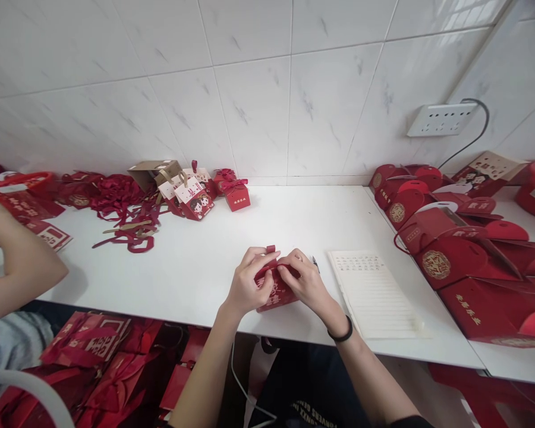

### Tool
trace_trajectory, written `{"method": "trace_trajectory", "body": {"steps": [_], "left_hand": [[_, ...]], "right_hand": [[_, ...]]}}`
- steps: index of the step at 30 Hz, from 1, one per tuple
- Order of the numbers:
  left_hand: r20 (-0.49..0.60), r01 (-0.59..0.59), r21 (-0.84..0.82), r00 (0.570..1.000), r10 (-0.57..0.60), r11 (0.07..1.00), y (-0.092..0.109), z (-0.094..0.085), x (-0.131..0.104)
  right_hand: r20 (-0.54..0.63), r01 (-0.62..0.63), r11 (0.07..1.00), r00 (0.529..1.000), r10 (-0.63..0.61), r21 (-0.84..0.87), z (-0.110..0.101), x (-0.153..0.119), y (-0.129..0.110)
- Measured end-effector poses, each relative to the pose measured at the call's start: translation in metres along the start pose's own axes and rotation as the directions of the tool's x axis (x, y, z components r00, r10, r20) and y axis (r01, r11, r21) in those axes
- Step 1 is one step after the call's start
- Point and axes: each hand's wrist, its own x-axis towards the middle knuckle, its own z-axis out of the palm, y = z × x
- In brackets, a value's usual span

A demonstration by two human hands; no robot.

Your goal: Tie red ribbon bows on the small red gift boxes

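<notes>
A small red gift box point(277, 297) with pale printed characters stands near the front edge of the white table. My left hand point(252, 280) is closed on its left side, thumb and fingers pinching the upper edge. From the other side, my right hand point(304, 279) grips the top right part, its fingertips close to the left thumb. A short red tab or ribbon loop point(271, 248) sticks up behind the left fingers. The fingers hide much of the box top. Just beyond the right hand lies a dark pen point(314, 261), partly covered.
A handwritten notebook point(374, 291) lies at right, beside rows of red boxes point(455, 261). Red ribbons point(125, 205), patterned boxes point(191, 195) and a bow-tied box point(237, 195) sit by the wall. A co-worker's arm point(22, 255) is at left, above several packed boxes point(89, 351).
</notes>
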Motion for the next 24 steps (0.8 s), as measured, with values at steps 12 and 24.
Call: {"method": "trace_trajectory", "body": {"steps": [12, 24], "left_hand": [[0.068, 0.037, -0.056, 0.997, -0.033, 0.998, 0.0006, -0.0025, 0.0020], [0.028, 0.015, -0.103, 1.000, -0.012, 0.995, -0.0003, -0.0011, 0.0025]], "right_hand": [[0.027, -0.005, 0.999, 1.000, 0.003, 0.053, -0.0035, -0.0009, -0.0061], [0.024, -0.126, 0.971, 0.992, 0.123, 0.204, -0.0020, 0.0039, -0.0078]]}}
